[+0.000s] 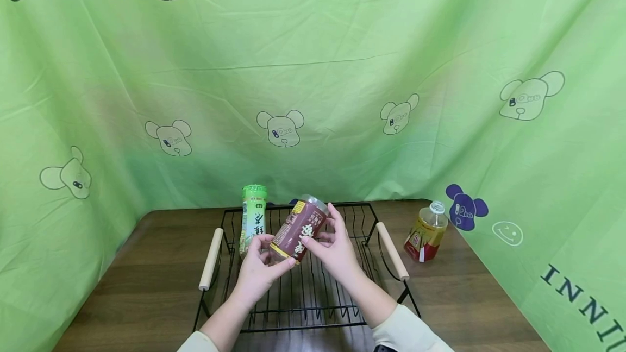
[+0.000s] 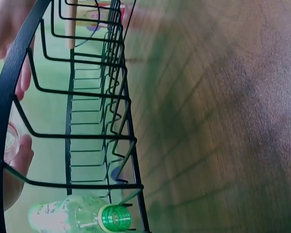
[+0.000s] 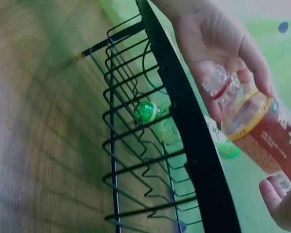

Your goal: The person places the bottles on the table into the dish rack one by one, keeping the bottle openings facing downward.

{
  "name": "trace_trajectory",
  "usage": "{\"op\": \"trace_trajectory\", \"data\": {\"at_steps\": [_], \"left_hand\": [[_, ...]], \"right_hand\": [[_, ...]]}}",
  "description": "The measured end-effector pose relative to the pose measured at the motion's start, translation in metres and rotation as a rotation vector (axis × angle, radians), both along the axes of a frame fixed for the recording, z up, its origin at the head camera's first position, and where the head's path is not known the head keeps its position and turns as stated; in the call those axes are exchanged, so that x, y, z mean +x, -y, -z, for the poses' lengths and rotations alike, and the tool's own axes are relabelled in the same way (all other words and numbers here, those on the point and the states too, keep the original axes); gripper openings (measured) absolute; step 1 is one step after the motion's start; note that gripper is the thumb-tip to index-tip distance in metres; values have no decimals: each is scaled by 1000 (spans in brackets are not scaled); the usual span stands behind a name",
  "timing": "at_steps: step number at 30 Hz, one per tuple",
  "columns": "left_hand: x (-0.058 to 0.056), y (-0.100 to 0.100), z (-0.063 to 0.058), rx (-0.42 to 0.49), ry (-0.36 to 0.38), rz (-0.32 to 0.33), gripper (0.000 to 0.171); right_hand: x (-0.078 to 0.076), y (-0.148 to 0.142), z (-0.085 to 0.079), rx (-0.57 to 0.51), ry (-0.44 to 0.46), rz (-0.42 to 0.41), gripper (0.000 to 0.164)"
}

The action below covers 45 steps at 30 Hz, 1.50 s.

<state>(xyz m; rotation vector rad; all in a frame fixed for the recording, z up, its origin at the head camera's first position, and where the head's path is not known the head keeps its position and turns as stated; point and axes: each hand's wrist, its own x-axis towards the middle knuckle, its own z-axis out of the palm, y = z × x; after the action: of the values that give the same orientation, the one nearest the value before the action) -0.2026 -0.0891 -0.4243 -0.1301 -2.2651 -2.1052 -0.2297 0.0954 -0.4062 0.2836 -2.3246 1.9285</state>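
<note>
A clear plastic bottle with a maroon label is held tilted above the black wire rack. Its base points up and right; its ridged neck points down toward my left palm. My left hand grips the neck end, thumb across the lower label. My right hand holds the upper part, thumb on the label and fingers along the base end. Behind my left hand, a green-and-clear bottle stands upside down in the rack, its open green neck low among the wires.
Right of the rack, an uncapped bottle with a gold and red label stands upright on the wooden table. Wooden handles flank the rack. A green printed cloth hangs around the back and sides.
</note>
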Motion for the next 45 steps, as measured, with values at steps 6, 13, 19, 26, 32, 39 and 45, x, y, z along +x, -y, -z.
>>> {"op": "trace_trajectory", "data": {"at_steps": [6,13,19,26,32,39,45], "left_hand": [[1,-4,3,-64,-40,-29,68],[3,-9,6,-98,-62,-45,68],[4,-11,5,-106,-72,-48,68],[5,-13,5,-140,-94,-64,69],[4,-10,6,-139,-102,-26,69],[3,11,3,-200,-125,-19,72],[1,42,-11,-206,-125,-65,61]], "right_hand": [[0,5,0,-42,48,37,93],[3,10,1,-49,62,60,98],[2,14,2,-90,60,55,103],[2,18,1,-132,91,51,106],[-1,16,0,-165,105,28,104],[-13,7,-3,-155,123,31,105],[-28,-1,-7,-129,118,21,105]]}}
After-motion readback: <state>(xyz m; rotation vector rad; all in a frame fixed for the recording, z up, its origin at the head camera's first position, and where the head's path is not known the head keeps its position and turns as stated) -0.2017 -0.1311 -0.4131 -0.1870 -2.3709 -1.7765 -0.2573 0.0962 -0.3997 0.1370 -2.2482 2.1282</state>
